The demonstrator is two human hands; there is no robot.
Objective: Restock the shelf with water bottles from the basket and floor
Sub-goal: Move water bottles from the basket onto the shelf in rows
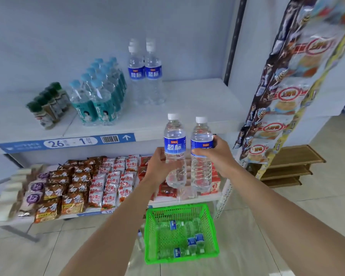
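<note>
My left hand (159, 166) grips a clear water bottle (175, 136) with a blue label and white cap, held upright. My right hand (217, 154) grips a second, matching bottle (201, 172) beside it. Both bottles hang in front of the white shelf's (197, 108) front edge. Two bottles of the same kind (144, 72) stand at the back of that shelf. Below my arms a green basket (151, 236) sits on the floor with several more bottles (193, 242) lying in it. Another bottle (140, 241) lies on the floor left of the basket.
Teal-labelled bottles (100, 96) and green-capped bottles (48, 106) fill the shelf's left side. Instant noodle packs (78, 182) cover the lower shelf. Snack strips (283, 96) hang at the right, with a low wooden rack (291, 166) behind them.
</note>
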